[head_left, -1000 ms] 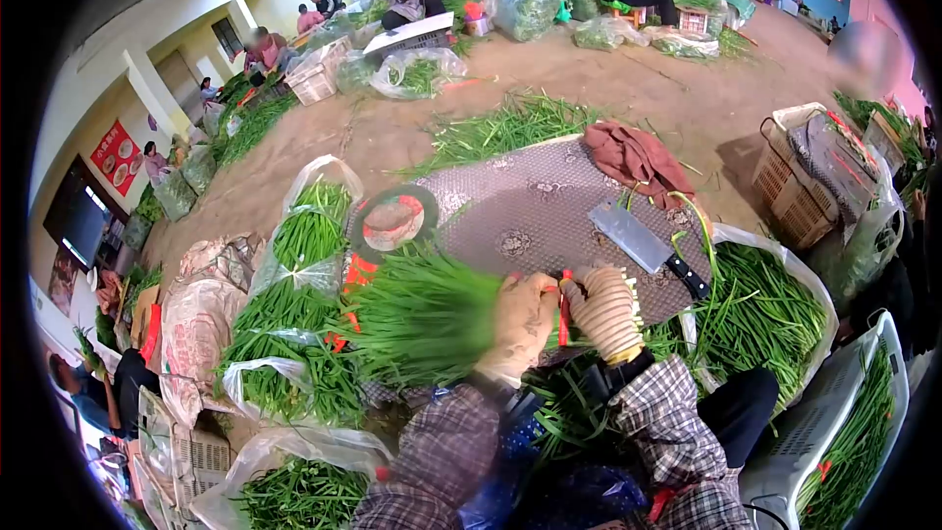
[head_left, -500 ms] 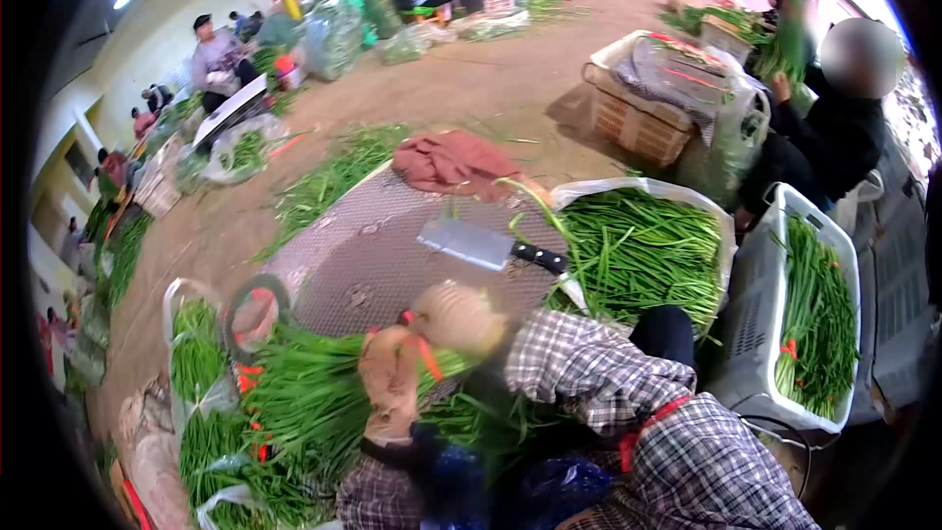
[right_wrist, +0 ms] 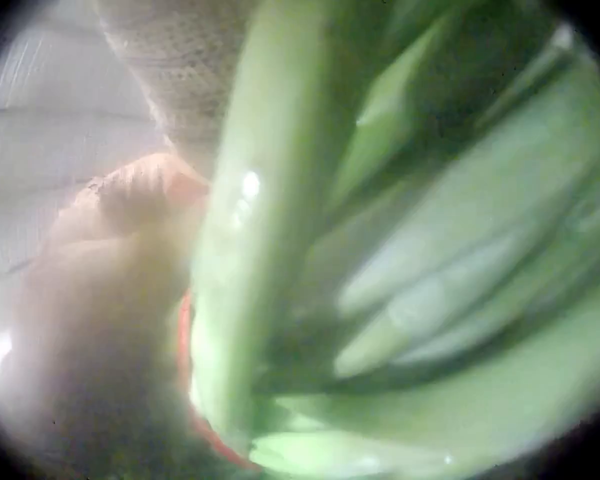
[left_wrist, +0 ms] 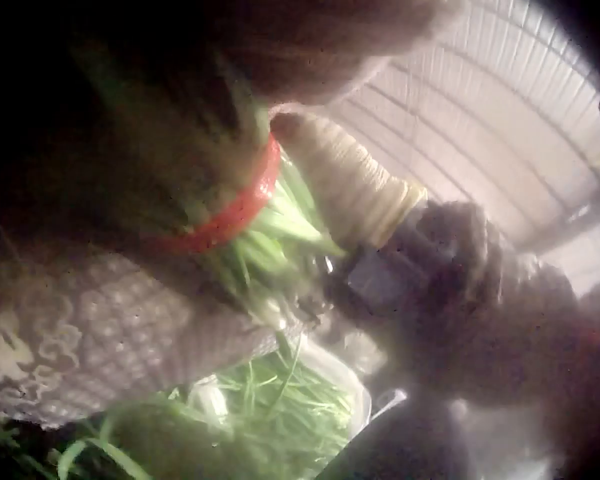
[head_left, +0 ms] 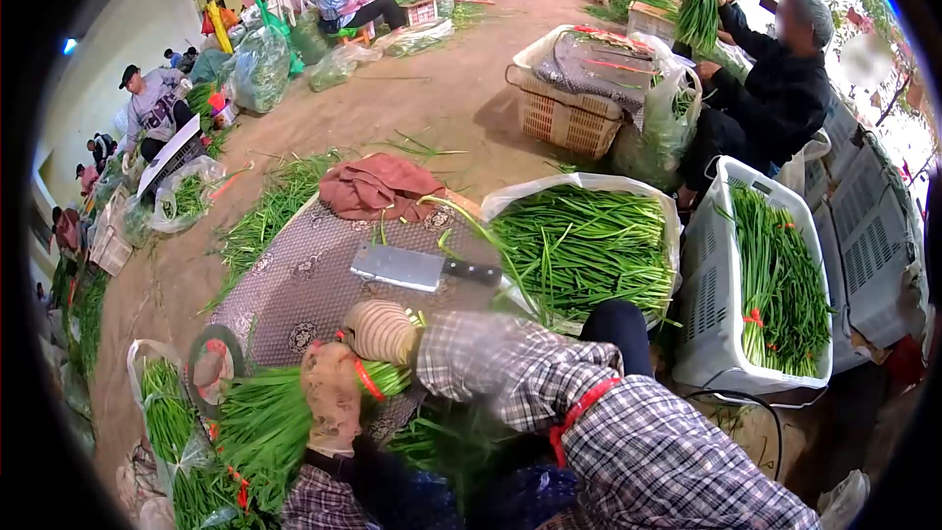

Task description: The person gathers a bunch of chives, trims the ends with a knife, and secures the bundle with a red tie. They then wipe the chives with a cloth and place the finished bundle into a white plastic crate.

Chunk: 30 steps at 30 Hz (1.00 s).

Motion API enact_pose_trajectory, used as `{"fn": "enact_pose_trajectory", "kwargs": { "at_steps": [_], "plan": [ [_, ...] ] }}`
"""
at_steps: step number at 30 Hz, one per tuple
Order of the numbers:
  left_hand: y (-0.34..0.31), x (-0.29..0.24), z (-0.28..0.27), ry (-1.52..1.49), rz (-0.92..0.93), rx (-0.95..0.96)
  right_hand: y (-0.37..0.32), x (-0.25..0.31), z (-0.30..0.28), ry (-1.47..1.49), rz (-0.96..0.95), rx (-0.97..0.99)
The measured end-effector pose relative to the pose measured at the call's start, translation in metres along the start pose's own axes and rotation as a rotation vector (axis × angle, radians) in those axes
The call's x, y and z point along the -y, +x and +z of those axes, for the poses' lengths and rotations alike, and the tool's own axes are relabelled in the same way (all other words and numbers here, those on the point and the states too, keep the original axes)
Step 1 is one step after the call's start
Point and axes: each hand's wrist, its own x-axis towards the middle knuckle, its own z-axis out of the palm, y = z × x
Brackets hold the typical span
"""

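In the head view my left hand grips a bunch of garlic chives over the table's near edge, leaves pointing left. A red tape band circles the stems just right of that hand. My right hand, in a ribbed cream glove, is at the top of the bunch against the left fingers, pinching the red tape between the two hands. The left wrist view shows the gloved fingers at the band's upper end. Pale stem ends fill much of the right wrist view, partly hiding the fingers.
A cleaver lies on the patterned table, near a brown cloth and a tape roll. A lined container of chives stands to the right, beside a white crate. A person sits beyond.
The head view has swung right, so table and hands appear farther left. Both hands stay together at the bunch, and the red tape now lies around the stems.
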Motion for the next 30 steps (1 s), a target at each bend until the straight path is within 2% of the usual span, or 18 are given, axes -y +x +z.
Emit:
{"fn": "enact_pose_trajectory", "kwargs": {
  "at_steps": [2, 4, 5, 6, 8, 12, 14, 15, 16, 18, 20, 22, 23, 25, 26, 27, 29, 30],
  "plan": [
    [0.014, -0.003, -0.009, 0.084, 0.125, 0.087, 0.013, -0.004, -0.001, -0.041, -0.050, 0.057],
    [0.020, 0.000, -0.012, 0.167, 0.238, 0.179, 0.047, -0.032, 0.014, -0.254, -0.463, 0.164],
    [0.021, 0.003, -0.011, 0.273, 0.335, 0.268, 0.064, -0.033, 0.022, -0.181, -0.299, 0.264],
    [0.023, 0.005, -0.010, 0.377, 0.434, 0.361, 0.113, -0.042, 0.053, -0.540, -0.583, 0.412],
    [0.026, -0.006, -0.022, 0.500, 0.442, 0.478, 0.107, -0.024, 0.022, -0.257, -0.321, 0.630],
    [0.022, 0.002, -0.037, 0.436, 0.657, 0.536, 0.115, -0.001, 0.029, -0.090, -0.254, 0.803],
    [0.006, 0.027, -0.024, 0.371, 0.792, 0.380, 0.114, 0.000, 0.033, 0.001, -0.236, 0.858],
    [-0.022, 0.070, 0.001, 0.831, 1.053, 0.132, 0.115, -0.002, 0.036, 0.050, -0.229, 0.882],
    [-0.016, 0.061, -0.002, 0.834, 1.051, 0.134, 0.113, -0.004, 0.037, 0.100, -0.228, 0.899],
    [-0.003, 0.035, -0.008, 0.026, 0.350, 0.517, 0.110, -0.015, 0.037, 0.273, -0.241, 0.945],
    [0.010, 0.016, -0.025, 0.180, 0.324, 0.665, 0.110, -0.039, 0.041, 0.591, -0.272, 1.002],
    [0.018, 0.000, -0.030, 0.351, 0.264, 0.824, 0.035, 0.003, -0.030, 0.063, -0.440, 0.497],
    [0.025, -0.009, -0.031, 0.302, 0.246, 0.708, 0.021, 0.008, -0.036, -0.267, -0.527, 0.299],
    [0.010, 0.007, -0.029, 0.216, 0.231, 0.371, 0.003, -0.020, -0.035, -0.136, -0.363, 0.221],
    [0.023, 0.012, -0.029, 0.300, 0.214, 0.483, -0.010, -0.018, -0.055, -0.083, -0.187, 0.445],
    [0.037, 0.013, -0.028, -0.117, 0.100, 0.382, -0.003, -0.043, -0.033, -0.080, -0.237, 0.350],
    [0.069, 0.007, -0.028, -0.156, 0.122, 0.327, -0.030, -0.047, -0.046, 0.149, -0.494, -0.050],
    [0.084, 0.001, -0.028, -0.103, 0.129, 0.311, -0.043, -0.034, -0.061, 0.074, -0.264, -0.247]
  ]
}}
